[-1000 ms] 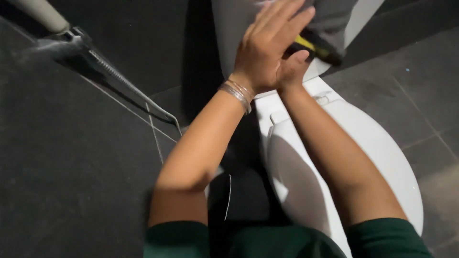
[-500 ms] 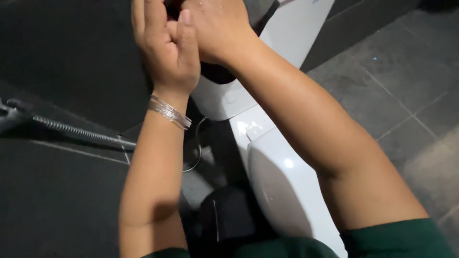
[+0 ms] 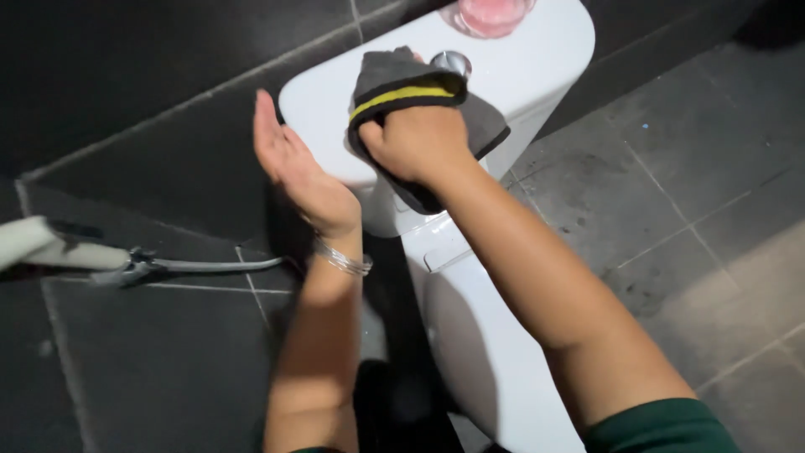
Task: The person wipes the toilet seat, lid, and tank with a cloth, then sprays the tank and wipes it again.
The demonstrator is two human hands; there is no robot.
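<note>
Up on the white toilet tank lid (image 3: 537, 67) lay the grey cloth with a yellow stripe (image 3: 411, 92), bunched and pressed down under the right hand (image 3: 415, 143), which was clenched around it near the lid's front edge. Just behind the cloth sat the chrome flush button (image 3: 451, 61), and further back a pink glass jar (image 3: 493, 13). The left hand (image 3: 293, 172) hung open and flat beside the tank's left side, holding nothing, a silver bangle (image 3: 342, 258) at its wrist. A good wipe here probably called for even pressure, working around the button and stopping short of the jar. Below lay the closed toilet seat (image 3: 478, 335), and a spray hose (image 3: 210, 265) ran along the dark tiled wall (image 3: 126, 101).
</note>
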